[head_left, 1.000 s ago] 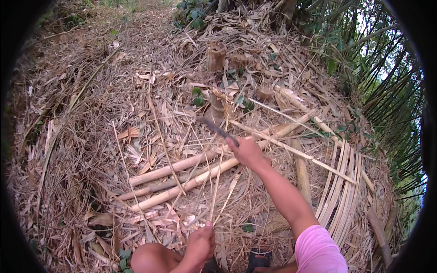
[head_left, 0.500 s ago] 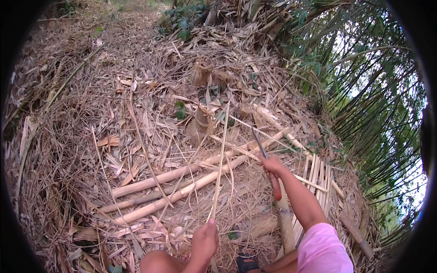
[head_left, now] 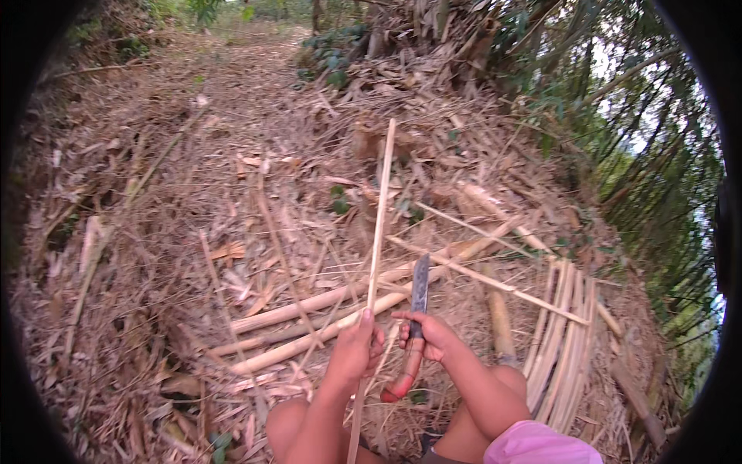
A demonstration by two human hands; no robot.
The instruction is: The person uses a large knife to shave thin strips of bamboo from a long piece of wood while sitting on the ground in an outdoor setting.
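My left hand (head_left: 354,349) is closed around a long, pale bamboo strip (head_left: 380,216). The strip stands nearly upright in the view, its lower end running down between my knees. Just to the right, my right hand (head_left: 430,337) grips a knife (head_left: 420,290) where the dark blade meets the curved, reddish-brown handle. Its blade points up and away from me, a little apart from the strip. One finger of that hand reaches out toward the left hand.
Peeled bamboo poles (head_left: 297,349) lie on the leaf-strewn ground ahead. A bundle of split bamboo strips (head_left: 563,340) rests at the right, with a single strip (head_left: 495,282) across it. A thicker bamboo piece (head_left: 499,317) lies beside my right knee. Bamboo stalks (head_left: 649,170) grow at the right.
The knife and my right hand have come back from far right to beside my left hand. The blade now points straighter up. My left hand has moved slightly up, and the view has tilted upward.
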